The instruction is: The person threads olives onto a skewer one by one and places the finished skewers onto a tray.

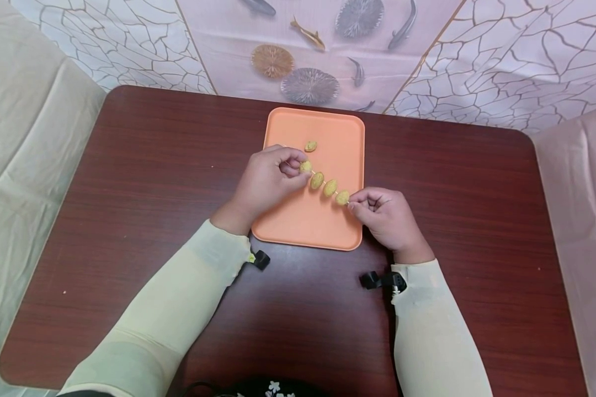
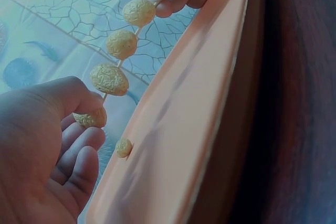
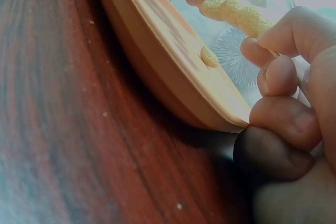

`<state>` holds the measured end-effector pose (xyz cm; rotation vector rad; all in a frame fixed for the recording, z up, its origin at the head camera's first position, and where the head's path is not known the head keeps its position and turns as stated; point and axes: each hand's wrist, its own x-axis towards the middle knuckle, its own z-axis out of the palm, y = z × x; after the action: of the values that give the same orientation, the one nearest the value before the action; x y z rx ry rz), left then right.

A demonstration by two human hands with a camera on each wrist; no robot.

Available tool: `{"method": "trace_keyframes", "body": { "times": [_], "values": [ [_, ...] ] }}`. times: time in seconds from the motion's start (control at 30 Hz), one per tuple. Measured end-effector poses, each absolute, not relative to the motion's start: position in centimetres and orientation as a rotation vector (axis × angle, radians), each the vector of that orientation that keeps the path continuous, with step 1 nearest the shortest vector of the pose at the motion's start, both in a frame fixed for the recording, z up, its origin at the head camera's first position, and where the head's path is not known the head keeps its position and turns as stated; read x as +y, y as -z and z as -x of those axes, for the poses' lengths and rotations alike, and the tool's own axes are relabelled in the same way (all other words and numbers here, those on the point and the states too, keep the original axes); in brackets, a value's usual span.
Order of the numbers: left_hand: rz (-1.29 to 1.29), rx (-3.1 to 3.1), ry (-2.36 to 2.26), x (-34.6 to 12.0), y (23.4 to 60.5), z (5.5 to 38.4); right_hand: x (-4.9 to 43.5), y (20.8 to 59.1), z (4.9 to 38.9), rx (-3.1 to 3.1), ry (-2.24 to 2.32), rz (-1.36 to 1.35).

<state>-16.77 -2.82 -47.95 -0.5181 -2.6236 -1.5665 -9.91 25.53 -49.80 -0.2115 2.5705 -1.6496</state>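
Note:
A thin wooden skewer (image 2: 139, 31) runs through several small wrinkled yellow potatoes (image 1: 330, 188), held slanting above the orange tray (image 1: 303, 227). My left hand (image 1: 273, 175) pinches the end potato (image 2: 94, 118) between thumb and fingers. At the lower right end, my right hand (image 1: 389, 218) grips the skewer just beyond the last potato, with the stick passing under its curled fingers (image 3: 283, 74). Short bits of bare stick show between the potatoes. One loose potato (image 1: 310, 146) lies on the tray, beyond my left fingertips.
The tray stands on a dark red-brown wooden table (image 1: 144, 182), toward its far edge. A patterned cloth (image 1: 323, 49) hangs behind the table, and pale cloth (image 1: 20, 138) covers the sides. Both wrists wear a small black camera (image 1: 261, 259).

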Motion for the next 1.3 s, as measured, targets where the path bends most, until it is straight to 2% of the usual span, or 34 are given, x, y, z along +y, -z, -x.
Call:
{"method": "trace_keyframes", "body": {
  "times": [0.73, 1.1, 1.3],
  "values": [
    [0.553, -2.638, 1.586, -2.8, 47.9, 16.8, 25.6, 49.8, 10.0, 2.589, 1.647, 0.194],
    [0.673, -2.612, 1.551, -2.8, 45.2, 17.2, 25.5, 49.9, 9.8, 2.567, 1.847, 0.040],
    [0.676, -2.860, 1.292, -2.0, 43.8, 18.6, 25.7, 50.1, 10.1, 2.651, 1.986, -0.050]
  ]
}}
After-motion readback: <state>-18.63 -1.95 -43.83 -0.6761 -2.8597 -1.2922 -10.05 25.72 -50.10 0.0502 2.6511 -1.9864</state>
